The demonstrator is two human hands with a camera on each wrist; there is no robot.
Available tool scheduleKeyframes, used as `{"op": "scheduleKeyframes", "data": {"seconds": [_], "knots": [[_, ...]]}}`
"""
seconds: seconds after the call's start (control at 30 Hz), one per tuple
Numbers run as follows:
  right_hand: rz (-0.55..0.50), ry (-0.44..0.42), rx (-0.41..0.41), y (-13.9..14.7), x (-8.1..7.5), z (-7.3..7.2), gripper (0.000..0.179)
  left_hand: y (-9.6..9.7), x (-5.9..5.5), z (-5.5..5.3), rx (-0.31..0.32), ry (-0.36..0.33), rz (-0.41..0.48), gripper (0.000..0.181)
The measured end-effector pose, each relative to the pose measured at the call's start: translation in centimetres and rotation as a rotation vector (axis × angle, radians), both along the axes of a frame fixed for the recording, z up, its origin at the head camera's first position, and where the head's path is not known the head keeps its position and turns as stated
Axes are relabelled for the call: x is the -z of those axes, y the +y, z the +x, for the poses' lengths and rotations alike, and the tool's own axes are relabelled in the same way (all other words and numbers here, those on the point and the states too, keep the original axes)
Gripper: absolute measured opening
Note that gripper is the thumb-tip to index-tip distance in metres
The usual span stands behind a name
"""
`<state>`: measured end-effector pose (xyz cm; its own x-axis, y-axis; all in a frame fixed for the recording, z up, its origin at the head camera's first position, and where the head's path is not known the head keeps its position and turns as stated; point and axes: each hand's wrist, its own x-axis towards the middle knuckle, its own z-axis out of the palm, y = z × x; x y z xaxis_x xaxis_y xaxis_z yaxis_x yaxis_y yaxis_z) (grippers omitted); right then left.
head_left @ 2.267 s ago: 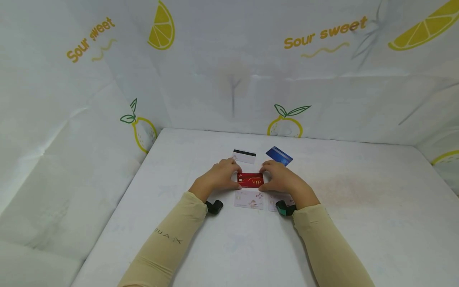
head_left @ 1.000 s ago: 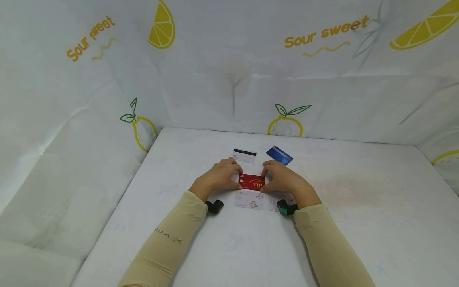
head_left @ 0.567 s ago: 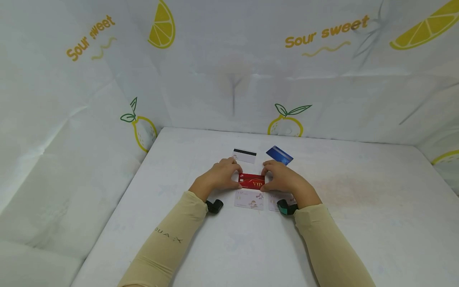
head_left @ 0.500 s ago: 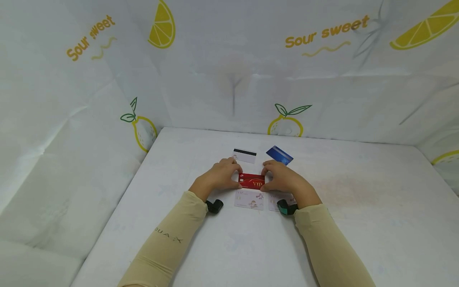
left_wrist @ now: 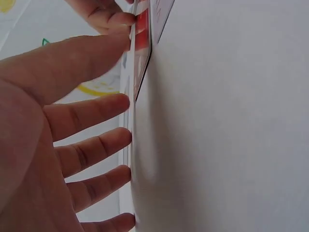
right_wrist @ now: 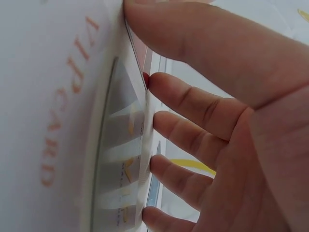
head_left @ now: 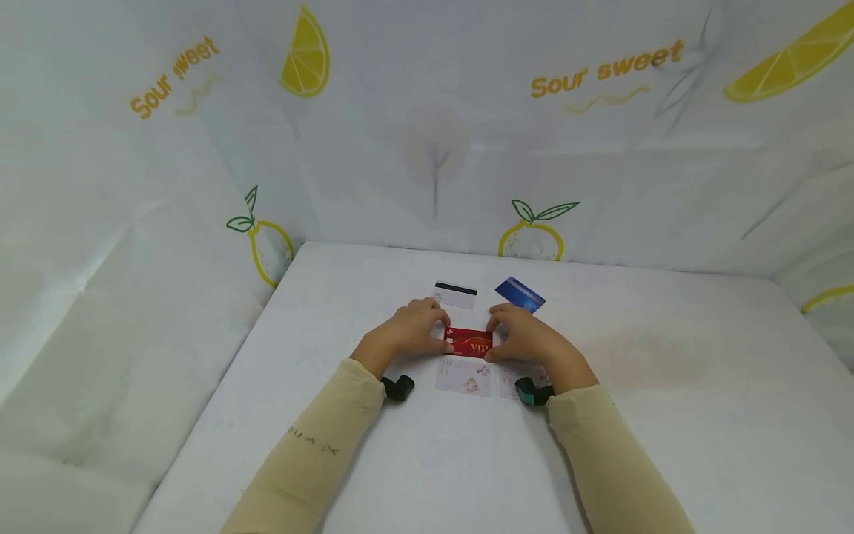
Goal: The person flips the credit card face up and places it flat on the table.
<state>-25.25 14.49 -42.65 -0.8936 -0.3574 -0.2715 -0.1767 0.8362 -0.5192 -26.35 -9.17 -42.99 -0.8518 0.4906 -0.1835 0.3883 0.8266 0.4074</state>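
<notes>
A red VIP card [head_left: 468, 343] lies at the middle of the group of cards. My left hand [head_left: 410, 330] holds its left end, thumb near the front corner and index finger near the back one. At its right end, my right hand [head_left: 527, 337] grips in the same way. The left wrist view shows the left thumb [left_wrist: 91, 53] at the card's edge and the other fingers spread, tips down at the table. Under the right fingers, in the right wrist view, is a glossy card [right_wrist: 120, 125] with VIP letters; the right hand hides it from the head view.
In front of the red card lie two pale VIP cards, one at left [head_left: 463, 377] and one at right [head_left: 510, 379] partly covered by the right wrist's black camera [head_left: 534, 391]. Behind it are a white card [head_left: 456, 295] with a black stripe and a slanted blue card [head_left: 520, 294].
Since the earliest frame the red card has shifted slightly to the right with both hands at its ends. Lately the hands have kept still; the head view has tipped slightly.
</notes>
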Motion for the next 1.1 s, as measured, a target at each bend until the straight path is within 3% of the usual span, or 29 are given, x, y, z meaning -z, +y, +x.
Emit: {"op": "scheduleKeyframes", "data": {"seconds": [0.23,0.43,0.67,0.9,1.1], "knots": [[-0.018,-0.001,0.013,0.2,0.4,0.7,0.050,-0.3,0.2,-1.0,-0.104,-0.010,0.121,0.048],[-0.036,0.017,0.062,0.2,-0.2,0.2,0.059,-0.4,0.2,-2.4,-0.211,0.026,0.078,0.053],[0.043,0.027,0.085,0.2,-1.4,-2.1,0.061,-0.2,0.3,-4.5,-0.203,0.036,0.046,0.066],[0.065,0.035,0.083,-0.1,-1.7,-4.0,0.057,-0.1,0.5,-5.3,-0.209,-0.027,0.031,0.072],[0.042,0.020,0.063,-0.5,-1.4,-5.5,0.060,0.0,0.8,-5.9,-0.214,-0.037,0.025,0.064]]}}
